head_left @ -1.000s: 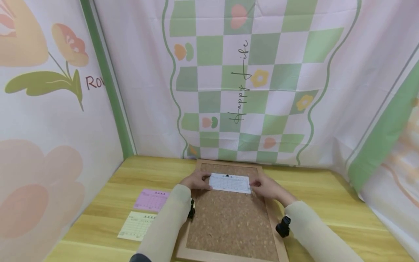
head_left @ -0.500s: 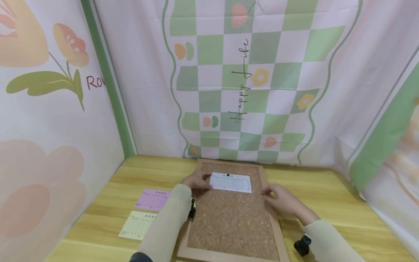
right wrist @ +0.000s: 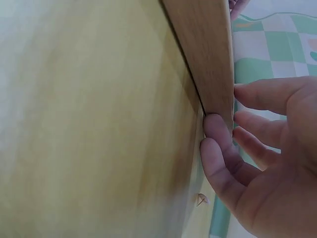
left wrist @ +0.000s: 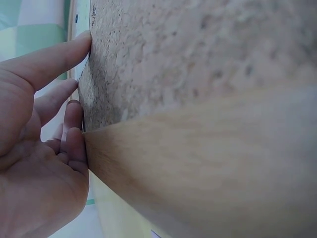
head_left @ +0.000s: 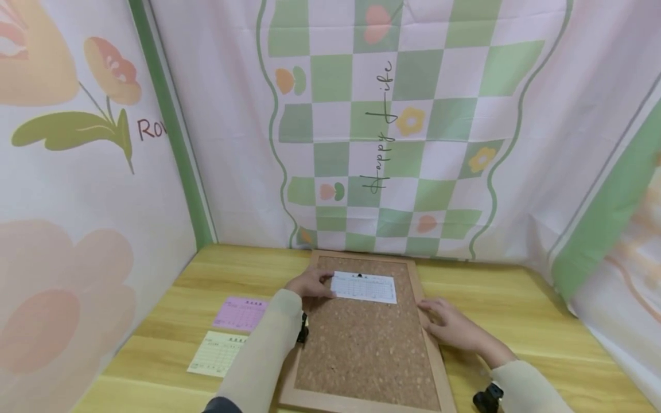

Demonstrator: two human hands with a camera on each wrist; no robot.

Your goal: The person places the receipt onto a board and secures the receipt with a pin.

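Observation:
A white printed slip (head_left: pixel 364 288), with a small black clip-like piece (head_left: pixel 360 275) at its top edge, lies on the upper part of the cork board (head_left: pixel 366 350). My left hand (head_left: pixel 311 284) rests at the slip's left side, thumb and forefinger apart, one near each left corner. In the left wrist view, its fingertips (left wrist: pixel 85 42) touch the board's surface beside the paper edge. My right hand (head_left: pixel 449 324) rests on the board's right wooden frame (right wrist: pixel 210 54). There its thumb and two fingers touch the frame's top, and two fingers lie along its outer side.
On the table (head_left: pixel 496 310), left of the board, lie a pink slip (head_left: pixel 240 314) and a yellow slip (head_left: pixel 214 351), partly hidden by the left sleeve (head_left: pixel 263 350). A curtain (head_left: pixel 382 143) with a green checked pattern hangs directly behind the board.
My right hand has let go of the white slip's right edge and moved right and slightly nearer, onto the frame. The left hand and the slip have stayed in place.

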